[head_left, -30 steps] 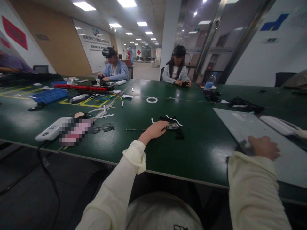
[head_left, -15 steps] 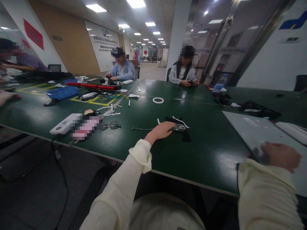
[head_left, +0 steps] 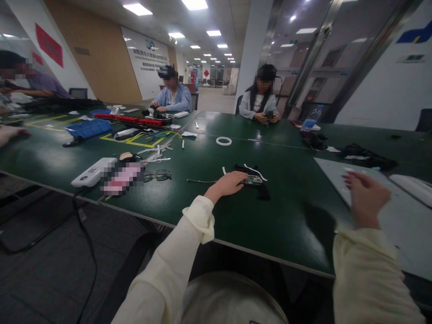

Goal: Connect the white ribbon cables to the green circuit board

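My left hand [head_left: 231, 183] lies over the left end of a small circuit board [head_left: 254, 180], its fingers closed on the edge. Black parts [head_left: 263, 192] sit under and around the board, and a white strip [head_left: 255, 171] curves along its far side. To the left of this hand a thin cable [head_left: 201, 181] stretches over the green table. My right hand [head_left: 368, 196] is raised over the grey panel [head_left: 398, 216], fingers curled together. Whether something small is between its fingertips I cannot make out.
A white ring of tape [head_left: 223, 141] lies beyond the board. Leftward are glasses [head_left: 157, 175], a pink phone [head_left: 123, 177], a white power strip [head_left: 94, 172], paper scraps [head_left: 158, 153] and a blue tray [head_left: 88, 128]. Several people sit around the green table [head_left: 189, 207].
My right hand has moved left and up over the grey panel, and its fingers now show, curled together. My left hand stays on the circuit board.
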`<state>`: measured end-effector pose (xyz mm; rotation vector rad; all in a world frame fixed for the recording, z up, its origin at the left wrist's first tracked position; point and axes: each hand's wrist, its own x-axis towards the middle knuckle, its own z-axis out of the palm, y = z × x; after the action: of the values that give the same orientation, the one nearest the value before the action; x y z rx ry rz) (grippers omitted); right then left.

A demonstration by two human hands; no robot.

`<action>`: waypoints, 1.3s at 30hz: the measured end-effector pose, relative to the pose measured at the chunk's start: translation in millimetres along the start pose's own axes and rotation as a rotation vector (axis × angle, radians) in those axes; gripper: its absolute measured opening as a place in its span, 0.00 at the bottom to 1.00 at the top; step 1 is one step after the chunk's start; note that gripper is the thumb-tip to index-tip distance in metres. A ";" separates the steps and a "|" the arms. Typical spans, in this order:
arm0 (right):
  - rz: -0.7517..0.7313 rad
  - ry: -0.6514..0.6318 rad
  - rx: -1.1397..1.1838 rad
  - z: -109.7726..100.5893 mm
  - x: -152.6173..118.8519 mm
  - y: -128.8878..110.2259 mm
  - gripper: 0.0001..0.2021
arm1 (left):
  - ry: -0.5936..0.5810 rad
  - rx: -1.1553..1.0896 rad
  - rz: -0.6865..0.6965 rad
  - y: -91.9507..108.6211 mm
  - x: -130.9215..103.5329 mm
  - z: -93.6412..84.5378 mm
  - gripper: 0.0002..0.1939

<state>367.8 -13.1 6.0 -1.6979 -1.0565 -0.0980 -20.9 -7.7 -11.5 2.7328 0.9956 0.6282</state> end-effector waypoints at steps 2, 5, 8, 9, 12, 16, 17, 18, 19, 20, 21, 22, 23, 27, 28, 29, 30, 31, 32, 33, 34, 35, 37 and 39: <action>0.082 -0.215 0.321 15.3 -22.8 -39.1 0.17 | 0.001 -0.001 -0.003 0.4 -0.1 -0.1 0.19; 0.168 -0.566 0.642 34.3 -60.9 -97.1 0.15 | 0.015 0.000 -0.003 0.1 0.8 1.1 0.20; 0.158 -0.805 0.835 47.2 -101.2 -145.2 0.16 | 0.046 0.001 0.028 -1.7 2.7 4.4 0.18; 0.148 -0.866 0.883 50.8 -114.6 -157.3 0.17 | 0.049 0.000 0.036 -2.7 3.3 5.8 0.17; 0.030 -1.074 0.846 61.4 -150.6 -177.9 0.17 | 0.027 -0.024 0.007 -6.5 3.9 9.5 0.14; -0.245 -1.148 0.556 72.3 -176.1 -173.4 0.14 | 0.028 -0.092 0.056 -10.3 3.9 10.8 0.20; -0.302 -1.131 0.498 73.4 -178.1 -170.0 0.14 | 0.028 -0.097 0.075 -10.6 4.1 10.5 0.23; -0.349 -1.115 0.454 73.6 -179.1 -167.0 0.15 | 0.024 -0.096 0.081 -10.6 4.4 10.2 0.24; -0.392 -1.100 0.419 73.3 -179.5 -164.7 0.15 | 0.015 -0.091 0.076 -10.5 4.7 9.9 0.25; -0.439 -1.085 0.387 72.5 -179.7 -163.5 0.16 | 0.004 -0.085 0.067 -10.3 5.1 9.7 0.24; -0.492 -1.063 0.357 71.5 -179.9 -163.3 0.16 | -0.005 -0.081 0.058 -10.3 5.4 9.7 0.24; -0.542 -1.033 0.325 70.6 -180.3 -163.8 0.16 | -0.007 -0.081 0.051 -10.5 5.6 9.9 0.23; -0.581 -1.002 0.291 69.8 -180.7 -164.8 0.17 | -0.002 -0.085 0.048 -10.8 5.9 10.2 0.23; -0.577 -0.919 0.245 67.8 -181.7 -170.0 0.17 | 0.016 -0.109 0.056 -13.1 7.3 12.0 0.17; -0.558 -0.895 0.277 67.3 -181.4 -171.1 0.18 | -0.001 -0.105 0.058 -13.5 7.8 12.3 0.15; -0.541 -0.866 0.326 66.7 -181.0 -172.2 0.18 | -0.020 -0.096 0.059 -13.8 8.2 12.6 0.13; -0.521 -0.836 0.383 66.1 -180.7 -173.1 0.18 | -0.035 -0.084 0.059 -14.0 8.5 12.7 0.11; -0.499 -0.812 0.437 65.8 -180.5 -173.8 0.18 | -0.041 -0.071 0.055 -14.2 8.6 12.9 0.11; -0.476 -0.799 0.477 65.7 -180.5 -174.4 0.18 | -0.043 -0.060 0.052 -14.4 8.6 13.1 0.11; -0.457 -0.803 0.493 66.0 -180.7 -174.7 0.19 | -0.041 -0.053 0.053 -14.8 8.6 13.4 0.11; -0.446 -0.825 0.483 66.7 -180.9 -174.7 0.19 | -0.036 -0.053 0.061 -15.3 8.4 13.8 0.12; -0.449 -0.860 0.445 67.7 -181.1 -174.4 0.19 | -0.028 -0.059 0.073 -15.9 8.3 14.3 0.13; -0.493 -0.925 0.308 70.1 -181.1 -173.2 0.19 | 0.003 -0.087 0.100 -17.3 8.3 15.5 0.16; -0.565 -0.937 0.132 72.3 -180.8 -171.7 0.19 | 0.042 -0.122 0.114 -18.4 8.8 16.7 0.18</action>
<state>112.0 -57.5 4.7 -1.2596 -2.1626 0.4409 -18.1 11.8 -28.9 2.6935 0.7862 0.7427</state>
